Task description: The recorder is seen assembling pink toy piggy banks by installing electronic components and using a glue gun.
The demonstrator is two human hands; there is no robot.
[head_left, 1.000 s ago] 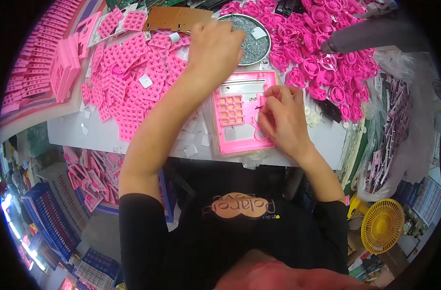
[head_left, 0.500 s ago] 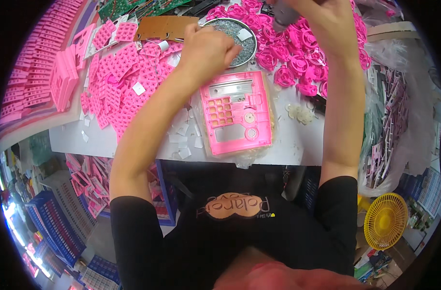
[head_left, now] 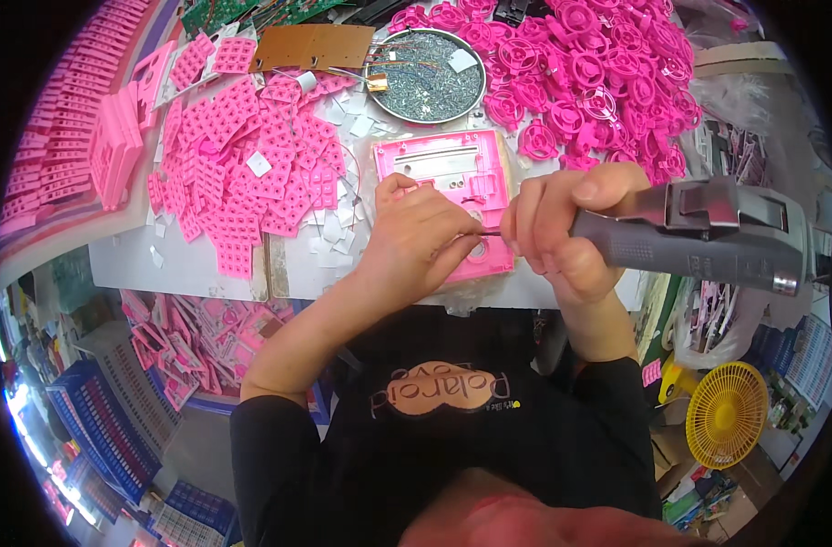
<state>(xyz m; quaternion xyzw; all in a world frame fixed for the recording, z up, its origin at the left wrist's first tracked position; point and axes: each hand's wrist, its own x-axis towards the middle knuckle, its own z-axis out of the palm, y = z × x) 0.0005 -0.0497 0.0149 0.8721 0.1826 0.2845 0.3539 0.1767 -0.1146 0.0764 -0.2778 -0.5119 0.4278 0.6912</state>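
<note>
In front of me a pink plastic casing (head_left: 494,196) lies on the table, with a silvery strip and openings in it. My right hand (head_left: 562,223) grips a grey electric screwdriver (head_left: 689,244), held sideways with its thin bit pointing left over the casing. Above the casing's lower part is my left hand (head_left: 411,232), thumb and forefinger pinched at the tip of the bit. Whatever is between those fingertips is too small to make out. My left hand hides the casing's keypad grid.
A round dish of small screws (head_left: 430,96) stands behind the casing, a brown board (head_left: 311,47) beside it. Pink keypad pieces (head_left: 243,164) pile up on the left, pink ring-shaped parts (head_left: 580,82) at the back right. A yellow fan (head_left: 726,415) is at the lower right.
My left hand has come from the screw dish down over the casing. The right hand has brought the screwdriver down from the far right, its bit now at the left fingertips.
</note>
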